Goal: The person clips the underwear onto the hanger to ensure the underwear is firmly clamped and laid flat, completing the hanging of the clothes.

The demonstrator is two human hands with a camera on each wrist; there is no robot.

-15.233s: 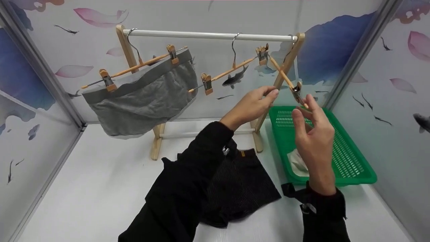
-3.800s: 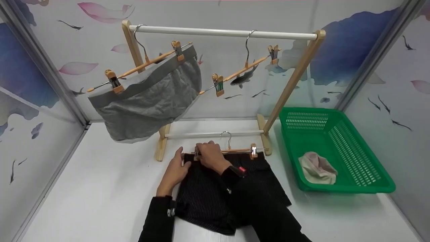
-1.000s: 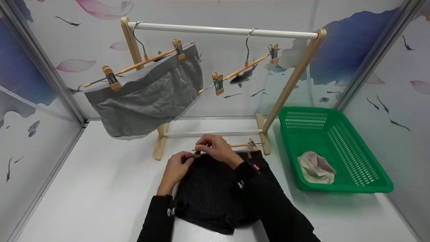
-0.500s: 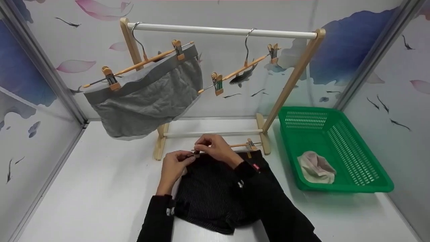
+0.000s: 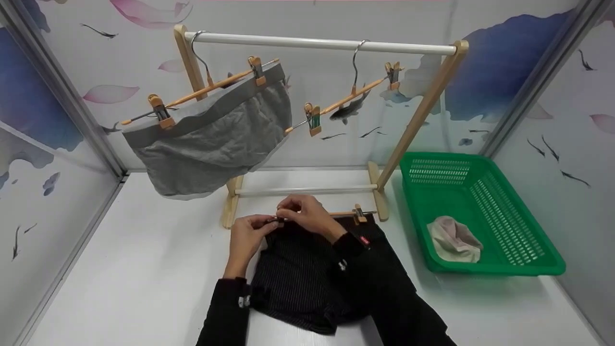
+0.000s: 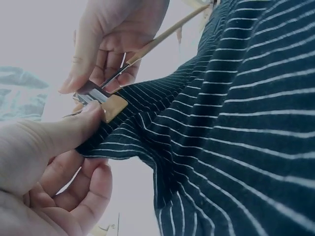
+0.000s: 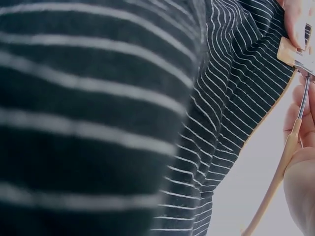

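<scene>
Down on the table (image 5: 144, 269), both hands work a hanger clip onto dark striped shorts (image 5: 298, 278).

Left hand (image 5: 247, 235) pinches the corner of the shorts' waistband, thumb pressed against the wooden clip (image 6: 114, 106); right hand (image 5: 307, 216) is curled round the hanger (image 5: 343, 213) by that clip, fingers (image 6: 106, 59) gripping its metal end. The hands sit close together, almost touching, just in front of the rack's (image 5: 435, 91) lower bar. A second clip (image 5: 358, 215) lies at the far end of the hanger, on the waistband. Grey shorts (image 5: 211, 139) hang clipped on the rack at left; a bare hanger (image 5: 348, 96) hangs beside them. A green basket (image 5: 528, 269) at right holds a pale cloth (image 5: 454, 240).
</scene>
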